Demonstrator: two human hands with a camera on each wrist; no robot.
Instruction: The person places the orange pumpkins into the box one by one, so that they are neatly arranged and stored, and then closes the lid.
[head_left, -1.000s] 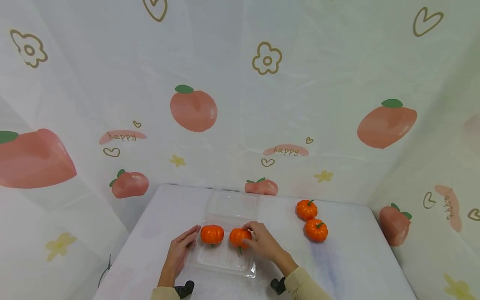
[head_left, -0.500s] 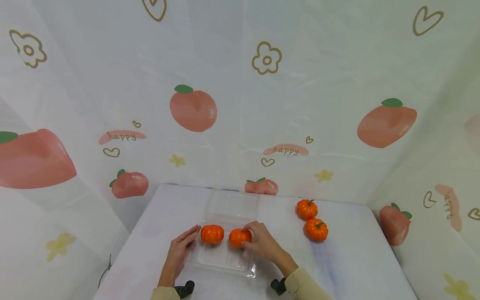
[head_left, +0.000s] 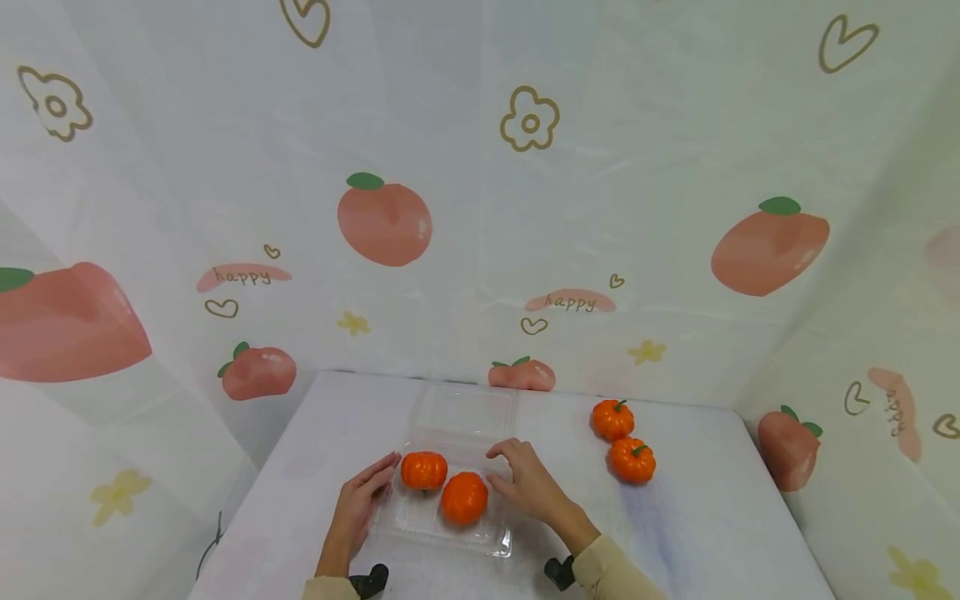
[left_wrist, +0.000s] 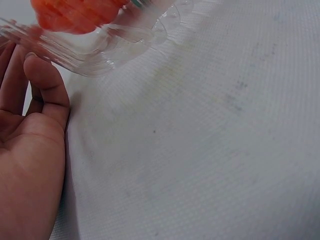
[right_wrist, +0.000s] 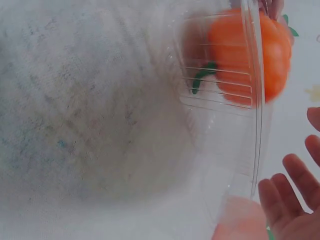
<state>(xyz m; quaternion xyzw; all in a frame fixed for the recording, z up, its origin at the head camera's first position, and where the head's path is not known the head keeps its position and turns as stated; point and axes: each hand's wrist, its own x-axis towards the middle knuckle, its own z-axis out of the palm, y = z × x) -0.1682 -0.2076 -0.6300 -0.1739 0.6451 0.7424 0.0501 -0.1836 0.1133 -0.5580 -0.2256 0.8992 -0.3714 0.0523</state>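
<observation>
A clear plastic clamshell box [head_left: 450, 542] lies on the table with its lid folded back. Two small orange pumpkins are inside: one pumpkin [head_left: 424, 471] at the back left, the other pumpkin [head_left: 464, 498] lower and nearer the middle. My left hand [head_left: 358, 504] holds the box's left edge; in the left wrist view its fingers [left_wrist: 47, 82] meet the clear rim. Just right of the nearer pumpkin, my right hand [head_left: 531, 486] is spread with nothing in its grasp. Through the box wall in the right wrist view, a pumpkin [right_wrist: 275, 55] shows a green stem.
Two more orange pumpkins stand to the right on the table: a rear pumpkin [head_left: 612, 419] and a front pumpkin [head_left: 632, 461], close together. The clear lid [head_left: 467, 411] lies flat behind the box. A printed cloth backdrop [head_left: 480, 208] rises behind the table.
My right hand has let go of the right pumpkin and opened. That pumpkin now sits lower and further left in the box. My left hand stays at the box edge.
</observation>
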